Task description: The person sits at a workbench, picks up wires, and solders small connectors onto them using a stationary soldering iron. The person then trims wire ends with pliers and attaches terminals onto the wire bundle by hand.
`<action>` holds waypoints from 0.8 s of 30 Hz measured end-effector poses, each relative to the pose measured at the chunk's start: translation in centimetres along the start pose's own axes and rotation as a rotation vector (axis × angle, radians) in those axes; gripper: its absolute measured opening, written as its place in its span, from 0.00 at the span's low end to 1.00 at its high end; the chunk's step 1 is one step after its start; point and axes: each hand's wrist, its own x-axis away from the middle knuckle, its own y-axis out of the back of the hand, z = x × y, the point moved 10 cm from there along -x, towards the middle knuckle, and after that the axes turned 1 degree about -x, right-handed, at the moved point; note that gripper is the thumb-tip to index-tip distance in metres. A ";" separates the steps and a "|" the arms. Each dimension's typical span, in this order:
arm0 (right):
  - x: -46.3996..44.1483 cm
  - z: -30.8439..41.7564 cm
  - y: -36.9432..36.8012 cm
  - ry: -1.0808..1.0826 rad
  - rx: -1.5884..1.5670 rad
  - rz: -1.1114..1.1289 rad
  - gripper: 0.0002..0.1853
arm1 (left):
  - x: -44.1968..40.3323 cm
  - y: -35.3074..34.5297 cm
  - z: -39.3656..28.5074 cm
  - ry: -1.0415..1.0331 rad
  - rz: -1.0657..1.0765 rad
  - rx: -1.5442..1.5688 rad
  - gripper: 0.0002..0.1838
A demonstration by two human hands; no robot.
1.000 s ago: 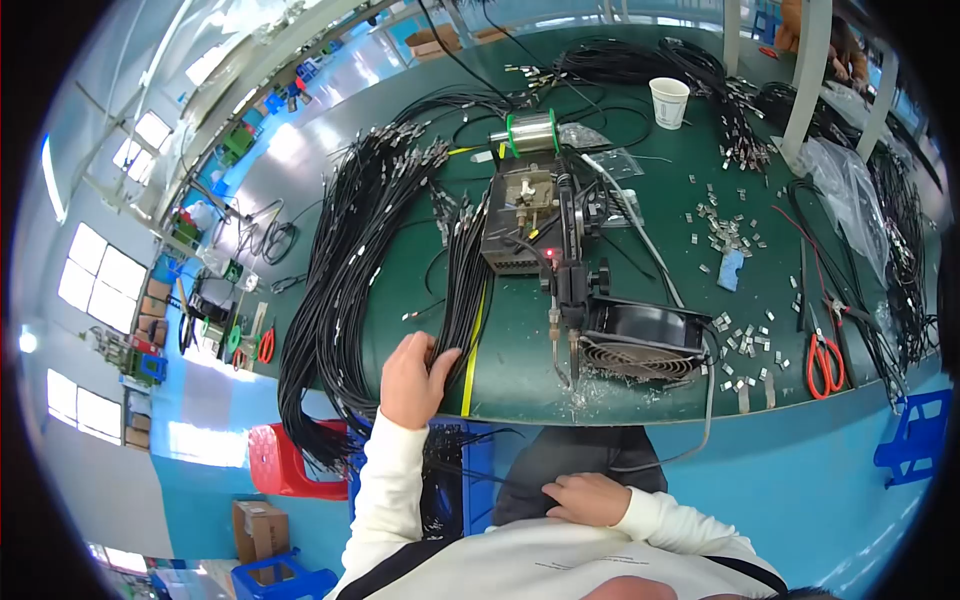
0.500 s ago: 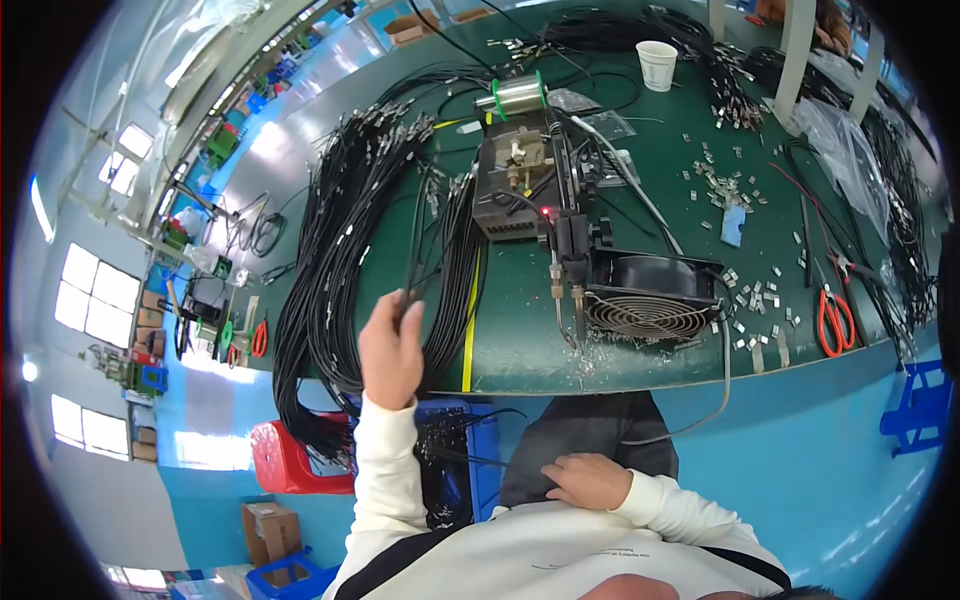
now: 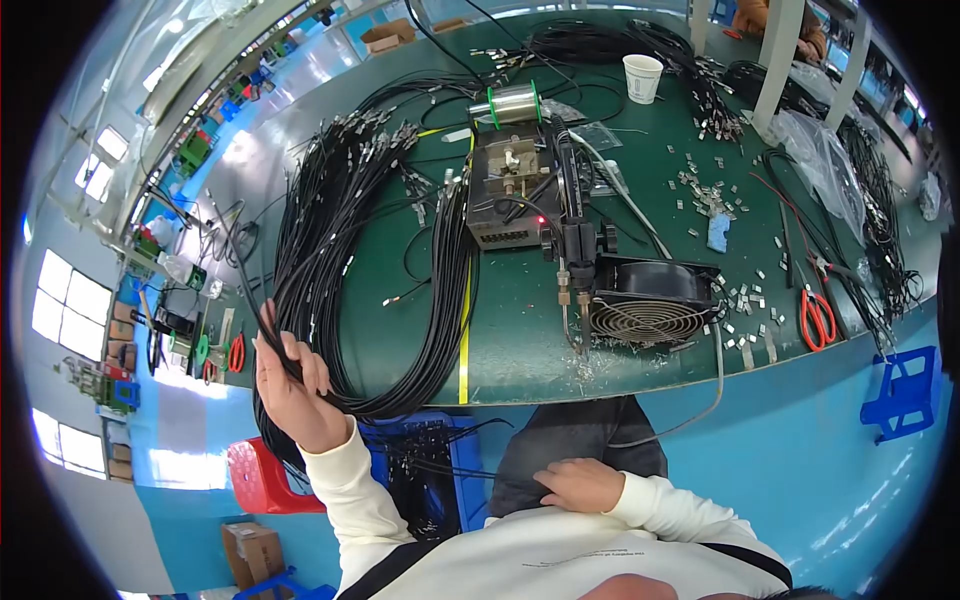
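My left hand point(image 3: 298, 392) is raised at the bench's front left, its fingers closed round a few black cables point(image 3: 243, 275) whose upper ends stick up past the fingertips. Beside it lies a large bundle of black cables point(image 3: 305, 250) with metal ends. A second bundle point(image 3: 447, 290) curves along the left of the soldering machine point(image 3: 505, 200). My right hand point(image 3: 585, 485) rests low over my lap with its fingers curled; thin black cables run up to its fingertips from the blue crate point(image 3: 470, 485).
A black fan point(image 3: 655, 300) stands by the machine. Small metal connectors point(image 3: 708, 195), a blue piece point(image 3: 717, 232), red-handled scissors point(image 3: 817, 320) and a paper cup point(image 3: 641, 78) are on the right. A red stool point(image 3: 262, 480) is below the bench's left edge. Another person's hand point(image 3: 810, 48) shows at the back right.
My left hand has moved left from the second bundle to the large bundle's front, carrying a few cables with it. My right hand has stayed nearly still. The camera view has shifted slightly.
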 end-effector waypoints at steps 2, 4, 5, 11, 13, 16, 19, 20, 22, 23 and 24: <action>-0.1 0.2 -0.2 0.004 0.009 0.020 0.14 | 0.3 0.6 -0.9 -0.063 -0.042 0.065 0.21; 0.1 0.0 0.1 -0.006 0.014 0.012 0.14 | 0.1 -0.2 -1.1 -0.029 0.052 0.126 0.21; 0.5 -0.1 0.1 -0.010 0.015 0.015 0.14 | 0.4 -0.7 -1.1 0.006 0.136 0.178 0.21; 0.6 0.6 0.5 -0.034 0.030 0.037 0.15 | 1.2 -2.1 -0.4 0.141 0.369 0.083 0.21; 0.8 0.7 0.5 -0.047 0.039 0.037 0.15 | 1.4 -2.2 0.0 0.164 0.396 0.023 0.21; 0.8 0.8 0.6 -0.018 0.037 0.006 0.15 | 1.7 -1.7 0.2 0.219 0.417 0.117 0.19; 0.9 0.8 0.3 -0.017 0.031 0.002 0.15 | 2.3 -2.2 1.6 0.346 0.424 0.146 0.18; 1.0 0.9 0.2 -0.015 0.033 0.010 0.16 | 2.8 -2.4 2.6 0.444 0.416 0.142 0.17; 0.7 0.9 0.0 -0.003 0.039 0.016 0.16 | 3.9 -2.6 4.1 0.630 0.402 0.128 0.16; 0.6 0.9 -0.1 -0.002 0.036 0.014 0.16 | 3.8 -2.6 4.1 0.630 0.404 0.125 0.16; 0.7 0.8 -0.2 -0.006 0.036 0.012 0.16 | 3.6 -2.6 3.7 0.592 0.410 0.161 0.16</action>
